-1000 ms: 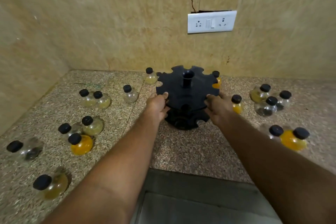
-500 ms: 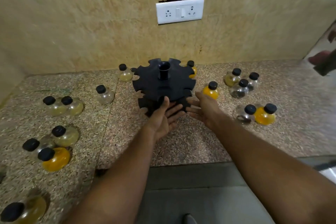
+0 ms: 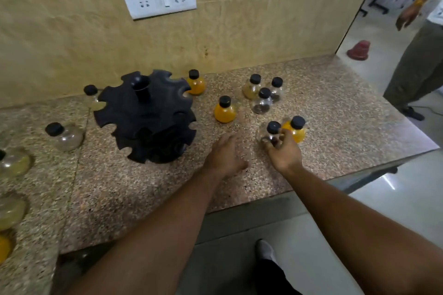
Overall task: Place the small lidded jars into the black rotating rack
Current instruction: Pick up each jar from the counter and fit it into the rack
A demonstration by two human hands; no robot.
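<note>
Right hand (image 3: 284,151) now round clear jar (image 3: 269,133)

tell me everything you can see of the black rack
The rack is matte black, plastic by its look: two round tiers with notched slots cut in their rims and a short hollow post on top. The top tier's slots hold no jar. It stands on the speckled counter near the wall. The left hand is near but not touching.
</note>
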